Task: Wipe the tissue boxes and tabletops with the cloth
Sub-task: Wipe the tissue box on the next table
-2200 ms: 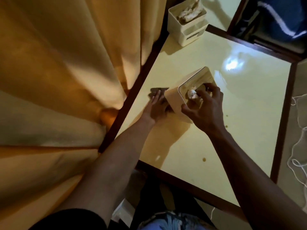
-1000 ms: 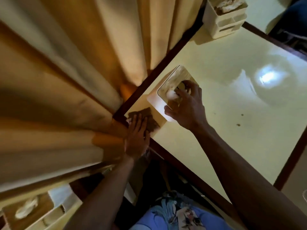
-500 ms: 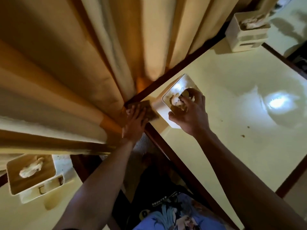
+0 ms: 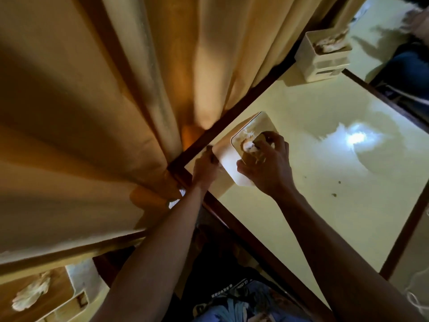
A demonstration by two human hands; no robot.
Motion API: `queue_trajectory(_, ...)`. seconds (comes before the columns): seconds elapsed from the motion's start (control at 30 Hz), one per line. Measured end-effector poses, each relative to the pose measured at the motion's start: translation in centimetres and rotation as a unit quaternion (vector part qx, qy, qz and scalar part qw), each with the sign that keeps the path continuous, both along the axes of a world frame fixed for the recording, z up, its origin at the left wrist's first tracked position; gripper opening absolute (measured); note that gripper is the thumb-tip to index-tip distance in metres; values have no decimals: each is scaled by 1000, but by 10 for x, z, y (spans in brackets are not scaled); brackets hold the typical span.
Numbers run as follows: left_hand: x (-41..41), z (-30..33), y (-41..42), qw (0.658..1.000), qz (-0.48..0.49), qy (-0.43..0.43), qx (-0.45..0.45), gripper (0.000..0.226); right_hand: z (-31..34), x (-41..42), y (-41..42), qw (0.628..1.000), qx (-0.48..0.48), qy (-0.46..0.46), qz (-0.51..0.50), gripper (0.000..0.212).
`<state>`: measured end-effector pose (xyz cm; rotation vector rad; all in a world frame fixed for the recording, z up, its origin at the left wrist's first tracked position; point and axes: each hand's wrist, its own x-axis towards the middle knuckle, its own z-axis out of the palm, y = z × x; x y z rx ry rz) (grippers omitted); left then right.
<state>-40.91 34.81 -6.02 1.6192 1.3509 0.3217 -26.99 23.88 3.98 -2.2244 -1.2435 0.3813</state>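
At the table corner, right hand (image 4: 267, 168) grips the tissue box (image 4: 234, 159); left hand (image 4: 205, 169) presses the cloth (image 4: 209, 148), fingers unclear.

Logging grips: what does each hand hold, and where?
Right hand grips the cream square tissue box by its top rim; left hand presses a mostly hidden dark cloth.

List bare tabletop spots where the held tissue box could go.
Free: the wide stretch of tabletop right of the right hand, apart from a few crumbs. Crowded: the near-left corner, where the left hand and held tissue box sit, and the far corner's second tissue box.
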Motion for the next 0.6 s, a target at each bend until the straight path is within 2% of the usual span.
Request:
queue_trajectory(0.07,-7,0,14,991,93,-75,-66,34,4,4,4,1000,2,-4,-13,61)
queue_trajectory(0.17,-33,-23,37,951,207,-167,-156,32,6,4,11,1000,-22,-19,-12,62)
queue_trajectory(0.2,-42,-42,46,934,236,-199,-178,36,5,0,14,999,-38,-26,-7,62)
queue_trajectory(0.27,-57,-40,55,903,282,-254,-203,60,1,-11,22,996,-73,-48,10,65)
queue_trajectory(0.33,-71,-13,56,888,295,-280,-217,76,-4,-26,28,992,-103,-63,36,71)
queue_trajectory(0.4,-81,11,54,887,284,-295,-215,64,-7,-42,34,988,-111,-75,72,73)
queue_trajectory(0.47,-91,32,50,872,294,-328,-214,53,-10,-55,39,984,-109,-90,107,74)
queue_trajectory(0.6,-109,57,44,853,292,-376,-213,44,-13,-68,46,974,-122,-114,150,76)
